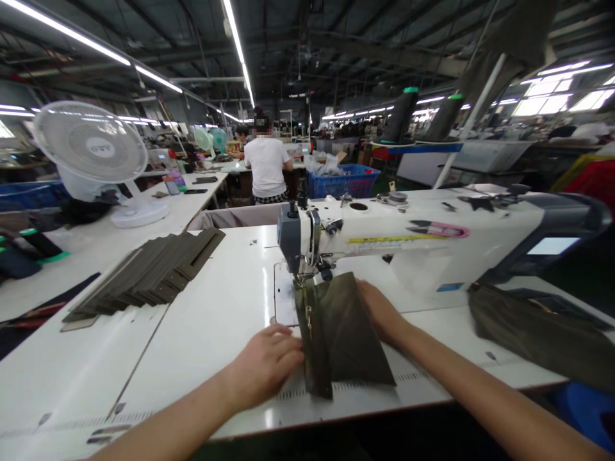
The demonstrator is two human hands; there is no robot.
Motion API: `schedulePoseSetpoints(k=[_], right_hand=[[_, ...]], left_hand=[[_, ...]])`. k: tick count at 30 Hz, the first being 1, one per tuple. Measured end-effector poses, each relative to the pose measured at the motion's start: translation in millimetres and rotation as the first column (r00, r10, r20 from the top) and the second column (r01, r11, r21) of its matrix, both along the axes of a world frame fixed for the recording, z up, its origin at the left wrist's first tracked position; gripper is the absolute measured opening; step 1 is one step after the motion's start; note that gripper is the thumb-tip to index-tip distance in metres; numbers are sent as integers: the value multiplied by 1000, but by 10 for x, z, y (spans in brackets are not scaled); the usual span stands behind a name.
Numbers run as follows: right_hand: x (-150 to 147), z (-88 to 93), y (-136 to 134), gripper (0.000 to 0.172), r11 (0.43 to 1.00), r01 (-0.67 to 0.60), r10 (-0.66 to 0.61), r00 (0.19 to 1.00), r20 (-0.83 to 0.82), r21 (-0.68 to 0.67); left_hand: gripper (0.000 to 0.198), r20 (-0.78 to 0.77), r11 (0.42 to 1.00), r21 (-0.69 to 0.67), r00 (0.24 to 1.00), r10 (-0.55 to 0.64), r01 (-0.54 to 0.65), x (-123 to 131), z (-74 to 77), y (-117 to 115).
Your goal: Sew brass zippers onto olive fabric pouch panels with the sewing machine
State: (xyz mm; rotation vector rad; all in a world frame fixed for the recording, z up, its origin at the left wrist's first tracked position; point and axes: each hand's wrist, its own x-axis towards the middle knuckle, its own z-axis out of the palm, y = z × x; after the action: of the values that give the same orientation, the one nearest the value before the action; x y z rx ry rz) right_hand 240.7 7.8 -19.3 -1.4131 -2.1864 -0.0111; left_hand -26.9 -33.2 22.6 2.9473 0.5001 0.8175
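Observation:
An olive-green fabric piece (358, 339) lies on the white sewing machine's bed, its far end under the needle area of the machine head (302, 240). Along its folded left strip runs a narrow gold-coloured line that looks like a zip (308, 314). My left hand (273, 358) is closed at the left edge of this fabric, its fingers bent and the fingertips against the cloth. At the far right edge is my right hand (377, 310), its fingers mostly hidden behind the raised cloth, so their grip does not show.
Stacked olive fabric pieces (154, 272) lie left on the table (206, 346). Pink-handled thread snips (439, 228) rest on the machine arm. More olive cloth (538, 333) lies at right. Beyond are a white fan (91, 147), a blue basket (343, 182) and a person in white (266, 166).

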Motion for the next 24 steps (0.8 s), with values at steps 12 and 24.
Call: schedulePoseSetpoints(k=[12,24], right_hand=[[139,22,42,40,948,-12,-163,841,-516,-318],[58,65,434,26,928,266,-315,934,-169,-263]], left_hand=[[24,-164,921,-81,917,364,-381,253,-175,387],[18,-125,912,13,905,408,-409,327,-137,456]])
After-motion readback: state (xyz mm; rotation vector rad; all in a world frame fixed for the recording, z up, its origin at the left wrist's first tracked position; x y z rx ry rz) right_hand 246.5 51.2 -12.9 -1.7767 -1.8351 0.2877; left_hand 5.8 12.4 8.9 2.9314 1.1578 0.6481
